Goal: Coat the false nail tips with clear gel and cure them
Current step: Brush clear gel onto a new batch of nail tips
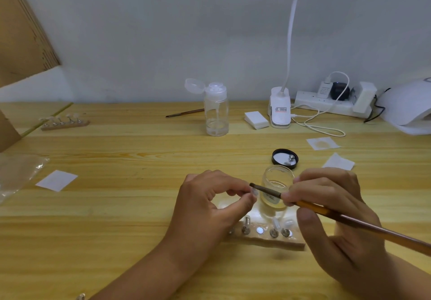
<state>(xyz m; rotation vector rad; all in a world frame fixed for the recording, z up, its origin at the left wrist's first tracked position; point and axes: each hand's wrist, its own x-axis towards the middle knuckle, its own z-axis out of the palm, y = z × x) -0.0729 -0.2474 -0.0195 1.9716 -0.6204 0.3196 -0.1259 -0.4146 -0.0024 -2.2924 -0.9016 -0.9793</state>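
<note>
The small clear false nail tip, pinched in the left hand above the wooden block stand, meets the brown-handled brush gripped by the right hand; the remaining tips and curing likely lie ahead.

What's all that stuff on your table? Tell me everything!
Clear glass gel jar: one, clear, centre.
Round black lid: one, black, behind jar.
Wooden nail-tip stands: two, tan, front centre, far left.
Clear pump bottle: one, clear, back.
Brown wooden brushes: two, brown, right hand, beside bottle.
White desk lamp: one, white, back.
White curing lamp: one, white, far right.
White paper squares: three, white, scattered.
Left hand: one, pinches clear nail tip.
Right hand: one, holds brush.
</note>
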